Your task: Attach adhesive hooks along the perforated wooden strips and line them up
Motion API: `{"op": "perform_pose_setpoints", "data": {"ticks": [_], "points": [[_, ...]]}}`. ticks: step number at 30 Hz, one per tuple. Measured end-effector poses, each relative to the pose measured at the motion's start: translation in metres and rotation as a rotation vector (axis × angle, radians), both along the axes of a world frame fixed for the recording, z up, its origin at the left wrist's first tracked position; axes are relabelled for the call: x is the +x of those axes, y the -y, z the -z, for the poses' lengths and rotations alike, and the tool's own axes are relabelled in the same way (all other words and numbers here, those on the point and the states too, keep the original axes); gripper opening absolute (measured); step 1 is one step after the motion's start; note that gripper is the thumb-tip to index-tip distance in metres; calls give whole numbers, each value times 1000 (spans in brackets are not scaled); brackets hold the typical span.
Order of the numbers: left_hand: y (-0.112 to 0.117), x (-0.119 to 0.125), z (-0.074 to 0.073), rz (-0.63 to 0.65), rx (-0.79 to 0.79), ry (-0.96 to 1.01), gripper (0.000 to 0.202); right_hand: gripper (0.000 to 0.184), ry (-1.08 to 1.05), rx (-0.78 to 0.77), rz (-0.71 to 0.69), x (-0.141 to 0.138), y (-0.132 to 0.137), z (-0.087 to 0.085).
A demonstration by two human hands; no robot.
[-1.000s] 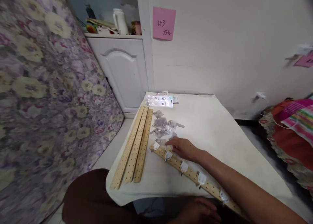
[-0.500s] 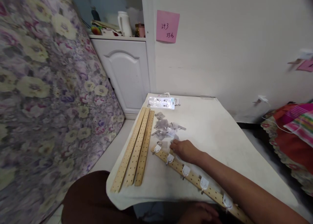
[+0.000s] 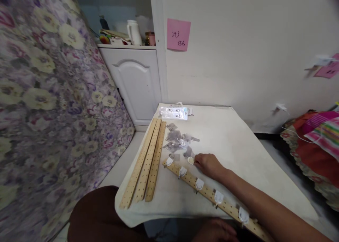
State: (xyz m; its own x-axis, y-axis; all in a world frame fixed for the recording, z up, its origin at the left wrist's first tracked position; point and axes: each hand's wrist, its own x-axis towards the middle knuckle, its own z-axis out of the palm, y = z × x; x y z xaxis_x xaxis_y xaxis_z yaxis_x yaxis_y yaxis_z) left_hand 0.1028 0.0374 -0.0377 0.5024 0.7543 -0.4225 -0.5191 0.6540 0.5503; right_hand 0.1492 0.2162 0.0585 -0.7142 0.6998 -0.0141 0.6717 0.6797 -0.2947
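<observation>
Down at centre frame, the right hand (image 3: 209,164) is low over the pale-covered worktop (image 3: 225,139), fingers curled in, tips right at a small pale round piece (image 3: 190,160); whether they pinch it or merely touch it, I can't tell. Just below, running from the middle down to the lower right, lies the perforated wooden strip (image 3: 208,192), five white hook pieces (image 3: 182,171) spaced along it, its near end reaching past the worktop's edge. And the left hand (image 3: 215,230)? Bottom of frame, dim and blurred, below that strip; its grip can't be made out. Over to centre left, three more perforated strips (image 3: 148,161) lie side by side, slanting. Between them and the right hand, a scatter of small clear packets (image 3: 173,136), and up at the far edge, a clear flat package (image 3: 173,113).
</observation>
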Motion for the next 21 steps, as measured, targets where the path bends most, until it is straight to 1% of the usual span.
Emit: {"op": "perform_pose_setpoints", "data": {"ticks": [3, 6, 7, 8, 10, 12, 13, 14, 16, 18, 19, 20, 21], "points": [[-1, 3, -6, 65, -9, -96, 17, 15, -101, -73, 71, 22, 3, -3], [-1, 5, -16, 128, 32, -257, 18, 20, -196, -174, 127, 48, 10, -5], [0, 5, -20, 147, 60, -306, 18, 22, -257, -251, 144, 56, 14, -5], [1, 5, -23, 161, 91, -342, 18, 23, -344, -361, 163, 64, 19, -6], [4, 5, -32, 185, 161, -400, 19, 26, -566, -637, 206, 80, 31, -10], [7, 5, -44, 200, 233, -438, 21, 28, -772, -889, 249, 93, 46, -16], [8, 5, -52, 194, 265, -456, 20, 28, -838, -969, 264, 99, 54, -20], [8, 4, -61, 178, 304, -460, 20, 27, -895, -1034, 277, 104, 62, -23], [6, 2, -81, 52, 379, -495, 19, 23, -1004, -1147, 294, 112, 78, -28], [1, 0, -102, -175, 490, -554, 18, 20, -1097, -1235, 298, 117, 92, -31], [-3, -2, -111, -269, 513, -567, 19, 18, -1136, -1270, 297, 119, 99, -31], [-6, -3, -119, -318, 524, -567, 23, 17, -1168, -1303, 293, 120, 105, -32], [-10, -4, -125, -334, 525, -563, 27, 16, -1195, -1335, 286, 120, 110, -32]]}}
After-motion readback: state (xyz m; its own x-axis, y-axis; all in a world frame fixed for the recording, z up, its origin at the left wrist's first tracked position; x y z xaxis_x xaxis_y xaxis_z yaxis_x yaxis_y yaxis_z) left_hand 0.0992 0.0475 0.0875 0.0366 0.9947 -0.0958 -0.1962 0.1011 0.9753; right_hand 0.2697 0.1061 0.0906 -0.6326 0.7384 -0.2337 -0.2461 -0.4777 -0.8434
